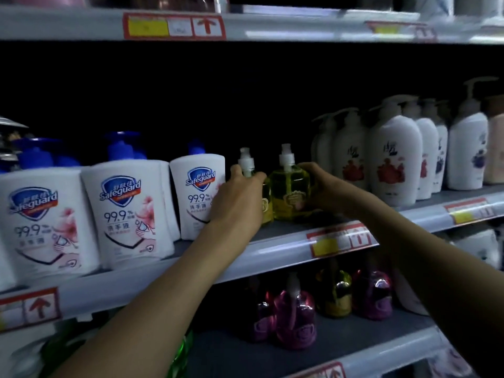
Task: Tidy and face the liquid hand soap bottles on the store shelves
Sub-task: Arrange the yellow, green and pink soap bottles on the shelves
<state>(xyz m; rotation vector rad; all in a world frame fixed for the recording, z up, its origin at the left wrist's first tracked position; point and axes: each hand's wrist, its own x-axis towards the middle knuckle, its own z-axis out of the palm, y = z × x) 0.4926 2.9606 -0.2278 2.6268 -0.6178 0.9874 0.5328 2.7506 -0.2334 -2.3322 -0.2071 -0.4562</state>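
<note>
Both my arms reach up and forward to the middle shelf (272, 252): my left hand (240, 197) has its fingers (259, 177) clamped over the shoulder of one yellow soap bottle (266, 205), and my right hand (324, 189) has its fingers curled tight around the far side of the second yellow soap bottle (290, 197), the two bottles touching between my hands. Left of my left fingers stand three front-row white Safeguard bottles (128, 214). Right of my right fingers a row of white pump bottles (392, 159) is too blurred to count; below my hands sit pink bottles (296, 320).
</note>
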